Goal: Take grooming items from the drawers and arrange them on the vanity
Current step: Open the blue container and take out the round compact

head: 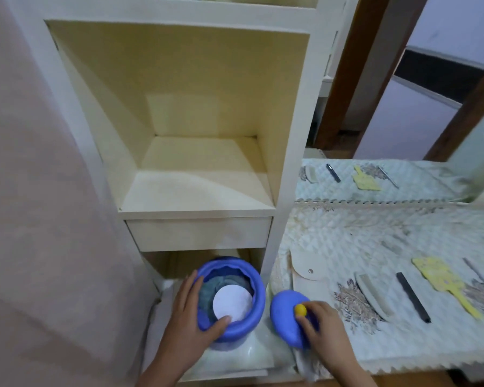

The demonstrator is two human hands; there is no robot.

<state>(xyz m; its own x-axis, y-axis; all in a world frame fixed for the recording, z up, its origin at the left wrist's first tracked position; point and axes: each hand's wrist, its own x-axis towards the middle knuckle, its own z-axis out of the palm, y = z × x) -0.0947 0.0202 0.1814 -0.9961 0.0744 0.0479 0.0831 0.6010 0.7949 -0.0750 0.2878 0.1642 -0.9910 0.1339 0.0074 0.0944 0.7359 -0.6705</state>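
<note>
A round blue jar [256, 308] stands open in the pulled-out lower drawer [235, 358], with a white disc [232, 303] and grey-blue stuff inside. My left hand [192, 319] grips the jar's left side, thumb over the rim. My right hand [322, 328] holds the jar's blue lid [284, 311] by its yellow knob [300, 310], just right of the jar at the vanity's edge. On the quilted vanity cloth [347, 241] lie a cream pouch [310, 272], a pale comb [373, 296], a black comb [413, 296], a yellow brush [444, 280] and a thin metal tool [477, 272].
An open cream shelf compartment [196, 174] sits above a shut drawer front [199, 233]. A mirror [375, 174] behind the vanity reflects the laid-out items. A pinkish curtain [39, 191] hangs at the left.
</note>
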